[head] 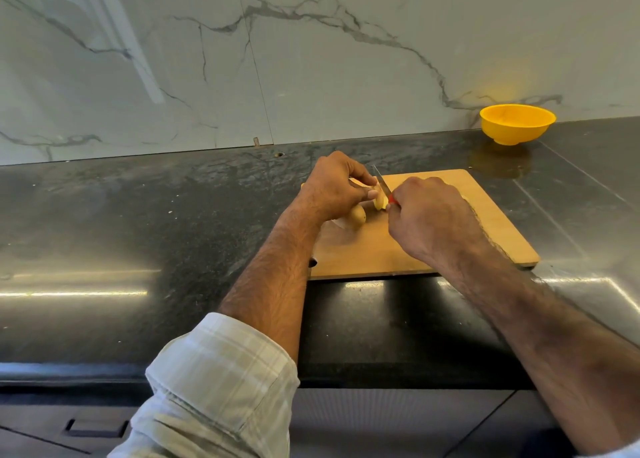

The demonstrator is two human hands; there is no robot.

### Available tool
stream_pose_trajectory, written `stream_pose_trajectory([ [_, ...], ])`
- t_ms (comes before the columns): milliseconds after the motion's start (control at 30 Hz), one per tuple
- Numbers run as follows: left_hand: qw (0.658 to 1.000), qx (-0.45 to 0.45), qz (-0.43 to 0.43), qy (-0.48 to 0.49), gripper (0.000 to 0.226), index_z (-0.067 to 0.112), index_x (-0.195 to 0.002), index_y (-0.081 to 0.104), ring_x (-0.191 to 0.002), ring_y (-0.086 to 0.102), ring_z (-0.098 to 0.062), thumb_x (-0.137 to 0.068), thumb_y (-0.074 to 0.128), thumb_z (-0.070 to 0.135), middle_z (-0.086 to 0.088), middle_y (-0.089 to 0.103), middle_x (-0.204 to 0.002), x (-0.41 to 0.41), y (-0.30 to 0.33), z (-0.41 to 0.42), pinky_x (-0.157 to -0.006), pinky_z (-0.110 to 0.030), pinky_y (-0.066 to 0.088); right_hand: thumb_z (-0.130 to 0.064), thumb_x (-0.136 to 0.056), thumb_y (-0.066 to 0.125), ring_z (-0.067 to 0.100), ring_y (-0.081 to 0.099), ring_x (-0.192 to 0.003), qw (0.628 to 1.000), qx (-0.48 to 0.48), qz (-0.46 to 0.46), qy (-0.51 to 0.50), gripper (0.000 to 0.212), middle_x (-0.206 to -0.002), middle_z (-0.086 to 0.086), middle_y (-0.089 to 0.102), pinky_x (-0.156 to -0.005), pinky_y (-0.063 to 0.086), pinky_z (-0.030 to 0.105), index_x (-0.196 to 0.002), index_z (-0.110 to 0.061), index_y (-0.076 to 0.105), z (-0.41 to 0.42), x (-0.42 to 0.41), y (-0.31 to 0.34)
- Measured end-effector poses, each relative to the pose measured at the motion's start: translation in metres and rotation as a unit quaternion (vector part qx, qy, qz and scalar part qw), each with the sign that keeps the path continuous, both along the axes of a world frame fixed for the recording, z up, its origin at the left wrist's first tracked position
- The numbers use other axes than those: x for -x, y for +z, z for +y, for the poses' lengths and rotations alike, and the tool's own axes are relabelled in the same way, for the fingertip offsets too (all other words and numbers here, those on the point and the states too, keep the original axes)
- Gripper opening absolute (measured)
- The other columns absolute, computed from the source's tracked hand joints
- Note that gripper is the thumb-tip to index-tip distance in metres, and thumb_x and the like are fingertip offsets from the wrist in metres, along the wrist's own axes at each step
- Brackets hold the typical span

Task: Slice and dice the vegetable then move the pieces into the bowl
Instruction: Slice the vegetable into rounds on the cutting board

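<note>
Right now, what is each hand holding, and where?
Right hand grips the knife by its red handle. Left hand pinches the potato piece at its top.

On a dark polished worktop [173,215] lies a wooden cutting board [485,222], and both hands are over its left part. The left hand [332,189] curls its fingers [367,177] over a pale yellow vegetable piece [380,199], holding it upright on the board. A second piece [357,214] lies just beside it, under the left palm. The right hand [429,215] grips a knife by its red handle [392,199] (mostly hidden in the fist), and the blade [381,180] is set against the held piece. A yellow bowl [517,123] stands well apart at the far right, near the marble-patterned wall [311,59]. A pale checked sleeve [221,381] is rolled up on the left forearm.
</note>
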State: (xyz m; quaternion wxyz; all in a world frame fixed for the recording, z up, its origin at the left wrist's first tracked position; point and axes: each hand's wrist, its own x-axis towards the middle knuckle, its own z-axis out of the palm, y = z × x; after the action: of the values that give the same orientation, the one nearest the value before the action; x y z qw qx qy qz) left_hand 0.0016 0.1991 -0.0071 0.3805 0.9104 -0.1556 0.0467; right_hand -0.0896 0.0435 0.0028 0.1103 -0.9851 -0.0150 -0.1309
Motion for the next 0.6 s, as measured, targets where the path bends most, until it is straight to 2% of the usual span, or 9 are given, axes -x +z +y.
stream_pose_trajectory([
  [167,1.000,-0.001,-0.011,0.004,0.018,0.016,-0.104,0.084,-0.096,0.071,-0.003,-0.087,0.087,0.019,0.007,0.079,-0.104,0.000,-0.001,0.000,-0.099,-0.036,0.060,-0.034,-0.100,0.065,0.020,0.063,-0.085,1.000,0.000,0.007,0.008,0.021,-0.097,0.003,0.067,-0.072,0.061,0.036,-0.113,-0.018,0.069,0.003,-0.003,0.000],
  [367,1.000,-0.006,-0.014,0.007,0.014,0.017,-0.100,0.085,-0.092,0.071,-0.002,-0.086,0.086,0.016,0.008,0.079,-0.098,0.000,0.000,-0.001,-0.090,-0.027,0.060,-0.032,-0.097,0.069,0.018,0.062,-0.074,1.000,-0.010,0.008,0.007,0.016,-0.082,-0.001,0.063,-0.068,0.059,0.035,-0.102,-0.017,0.070,0.008,-0.015,0.002],
  [433,1.000,-0.002,-0.013,0.005,0.012,0.017,-0.099,0.085,-0.090,0.071,0.000,-0.087,0.087,0.017,0.009,0.079,-0.096,0.000,-0.001,-0.001,-0.087,-0.024,0.059,-0.031,-0.097,0.070,0.017,0.059,-0.070,1.000,-0.018,0.011,0.010,0.016,-0.078,-0.002,0.059,-0.065,0.053,0.031,-0.100,-0.016,0.070,0.009,-0.019,0.005],
  [500,1.000,0.002,-0.010,0.004,0.012,0.018,-0.098,0.085,-0.090,0.071,-0.001,-0.086,0.087,0.018,0.009,0.079,-0.094,0.000,-0.001,-0.001,-0.087,-0.024,0.059,-0.030,-0.098,0.070,0.015,0.056,-0.068,1.000,-0.019,0.015,0.012,0.016,-0.076,-0.004,0.057,-0.063,0.049,0.028,-0.100,-0.015,0.071,0.008,-0.020,0.007],
  [600,1.000,0.001,-0.007,0.005,0.011,0.021,-0.097,0.086,-0.092,0.072,-0.004,-0.086,0.087,0.018,0.011,0.079,-0.094,-0.001,-0.001,-0.003,-0.089,-0.029,0.062,-0.030,-0.097,0.070,0.016,0.058,-0.069,1.000,-0.014,0.019,0.009,0.015,-0.076,-0.004,0.059,-0.063,0.050,0.028,-0.103,-0.016,0.073,0.004,-0.015,0.003],
])
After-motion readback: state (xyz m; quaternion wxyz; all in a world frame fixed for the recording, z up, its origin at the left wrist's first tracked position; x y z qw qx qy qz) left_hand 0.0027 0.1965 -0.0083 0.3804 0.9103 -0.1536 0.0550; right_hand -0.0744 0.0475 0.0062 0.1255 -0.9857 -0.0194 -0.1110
